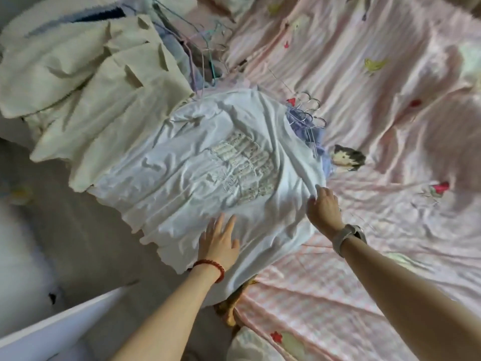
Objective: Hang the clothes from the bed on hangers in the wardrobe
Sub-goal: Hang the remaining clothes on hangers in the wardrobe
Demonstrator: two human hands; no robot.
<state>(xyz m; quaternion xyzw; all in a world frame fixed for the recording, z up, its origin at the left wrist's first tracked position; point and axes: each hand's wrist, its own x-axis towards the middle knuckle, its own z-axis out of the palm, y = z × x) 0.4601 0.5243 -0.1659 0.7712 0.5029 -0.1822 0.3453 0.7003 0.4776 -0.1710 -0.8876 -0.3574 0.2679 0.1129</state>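
The left hand (220,242) lies flat with spread fingers on the white T-shirt (208,162), which is spread over the bed (390,126). The right hand (322,209) pinches its edge near the wire hangers (308,110).

A white T-shirt (208,165) lies spread flat and wrinkled at the near left edge of the bed (390,126), its pale embroidered patch facing up and its hem hanging over that edge. My left grip (220,242) presses flat on its lower part; my right grip (324,207) pinches its right edge. Cream garments (99,82) lie heaped along the same edge, farther up. Thin wire hangers (309,110) poke out from under the shirt's far right corner, more hangers (203,48) beyond.
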